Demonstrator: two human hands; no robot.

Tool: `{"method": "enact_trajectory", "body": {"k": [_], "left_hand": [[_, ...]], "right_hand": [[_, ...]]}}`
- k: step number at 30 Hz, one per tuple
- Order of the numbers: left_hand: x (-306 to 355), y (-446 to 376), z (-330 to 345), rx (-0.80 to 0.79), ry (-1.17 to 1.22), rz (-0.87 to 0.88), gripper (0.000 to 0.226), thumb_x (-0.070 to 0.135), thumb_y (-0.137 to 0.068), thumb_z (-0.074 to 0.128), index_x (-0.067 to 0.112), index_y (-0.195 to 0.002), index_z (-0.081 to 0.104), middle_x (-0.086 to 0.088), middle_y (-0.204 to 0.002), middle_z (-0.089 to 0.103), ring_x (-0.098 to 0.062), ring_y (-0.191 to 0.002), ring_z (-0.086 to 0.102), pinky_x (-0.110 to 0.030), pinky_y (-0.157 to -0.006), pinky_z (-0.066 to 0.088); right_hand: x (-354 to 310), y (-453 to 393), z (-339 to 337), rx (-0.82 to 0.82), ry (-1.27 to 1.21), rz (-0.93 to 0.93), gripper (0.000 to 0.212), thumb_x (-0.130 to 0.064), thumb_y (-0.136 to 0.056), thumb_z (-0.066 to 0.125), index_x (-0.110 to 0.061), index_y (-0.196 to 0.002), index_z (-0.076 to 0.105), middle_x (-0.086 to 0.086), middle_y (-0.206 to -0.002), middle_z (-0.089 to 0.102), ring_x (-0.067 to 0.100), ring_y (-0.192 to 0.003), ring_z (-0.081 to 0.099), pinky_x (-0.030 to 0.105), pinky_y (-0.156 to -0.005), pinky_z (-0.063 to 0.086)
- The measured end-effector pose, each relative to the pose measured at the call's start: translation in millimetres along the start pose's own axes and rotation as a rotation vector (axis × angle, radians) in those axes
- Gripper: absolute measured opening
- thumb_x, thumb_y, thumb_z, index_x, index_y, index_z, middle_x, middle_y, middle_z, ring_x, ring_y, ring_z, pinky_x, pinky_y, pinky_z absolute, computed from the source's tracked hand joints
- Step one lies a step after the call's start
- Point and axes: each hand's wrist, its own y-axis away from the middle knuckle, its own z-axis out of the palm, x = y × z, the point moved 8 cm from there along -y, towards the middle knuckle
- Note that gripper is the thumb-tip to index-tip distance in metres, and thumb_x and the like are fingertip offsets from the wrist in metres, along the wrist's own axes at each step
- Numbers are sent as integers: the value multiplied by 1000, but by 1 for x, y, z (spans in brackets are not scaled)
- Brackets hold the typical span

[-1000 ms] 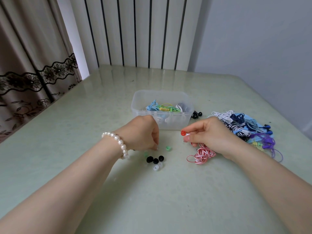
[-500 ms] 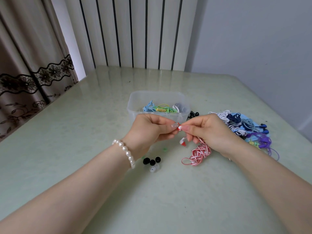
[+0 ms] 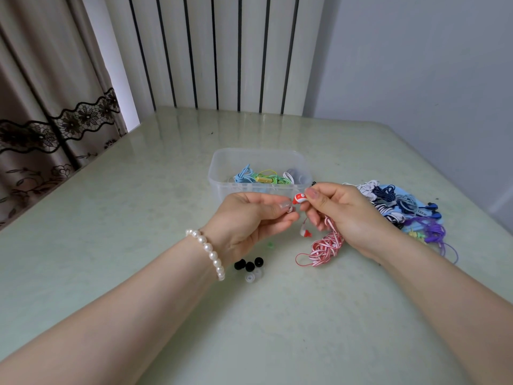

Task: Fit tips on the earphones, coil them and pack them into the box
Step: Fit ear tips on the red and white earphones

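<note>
Right hand point(image 3: 344, 215) pinching red-and-white plastic earbud point(image 3: 299, 198); left hand point(image 3: 249, 218) pinching small translucent silicone tip point(image 3: 289, 209) just beside it. Best to line tip bore with nozzle, press squarely, twist slightly until seated.

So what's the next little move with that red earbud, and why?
Probably press the clear tip pinched in the left hand onto the red earbud held by the right hand. The two sit almost touching, and the earbud's end looks bare, though that is hard to tell.

You sit at a pale green table point(image 3: 138, 218), with a white radiator point(image 3: 222, 51), lace-trimmed curtain point(image 3: 41, 93) and grey wall point(image 3: 416, 65) behind.
</note>
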Motion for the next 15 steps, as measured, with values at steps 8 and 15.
{"method": "enact_trajectory", "body": {"k": [8, 15], "left_hand": [[-1, 1, 3, -21, 26, 3, 14, -9, -82, 55, -14, -93, 61, -16, -80, 72, -17, -68, 70, -22, -66, 56], [-3, 1, 3, -19, 45, -17, 16, -9, -83, 54, -15, -97, 60, -18, -81, 71, -18, -67, 70, -23, -67, 57]], "right_hand": [[-3, 0, 2, 1, 68, -41, 28, -11, -94, 41, -13, -72, 60, -9, -40, 51, 1, -39, 39, 11, -43, 34], [-3, 0, 1, 24, 130, -58, 27, -11, -94, 42, -12, -73, 59, -14, -38, 50, 2, -38, 33, 13, -42, 30]]}}
